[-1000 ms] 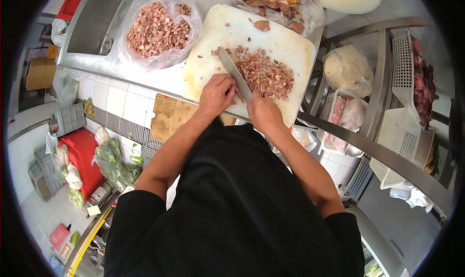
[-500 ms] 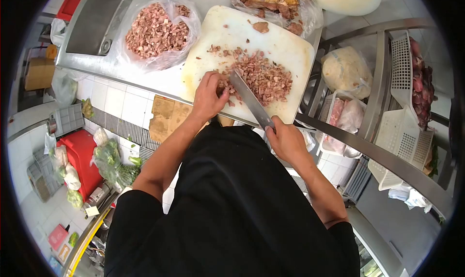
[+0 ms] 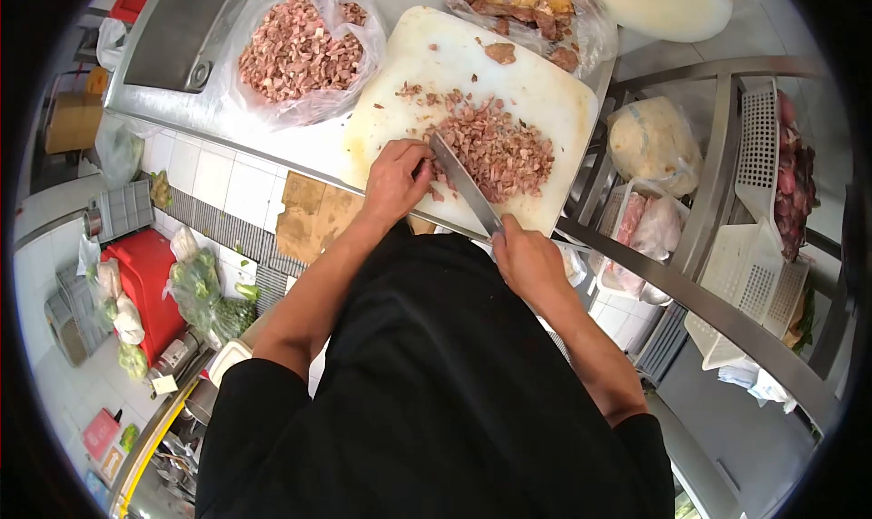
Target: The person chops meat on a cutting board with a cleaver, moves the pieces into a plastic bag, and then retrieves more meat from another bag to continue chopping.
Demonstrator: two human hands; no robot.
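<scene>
A white cutting board (image 3: 534,85) lies on the steel counter with a heap of diced meat (image 3: 498,144) in its middle. My right hand (image 3: 525,257) grips the handle of a large knife (image 3: 464,183) at the board's near edge; the blade points away toward the meat heap. My left hand (image 3: 396,177) rests on the board to the left of the blade, fingers curled against the edge of the meat. A single larger meat piece (image 3: 500,52) lies at the board's far side.
A clear bag of diced meat (image 3: 300,49) sits left of the board, beside a steel sink (image 3: 177,24). A bag of uncut cooked meat (image 3: 527,1) lies behind the board. Right of the counter stand steel rack rails (image 3: 690,274), white baskets (image 3: 754,274) and bagged food (image 3: 652,138).
A second ago both hands held the knife low over the meat. The right hand then drew back to the board's near edge with the handle, and the left hand settled beside the blade.
</scene>
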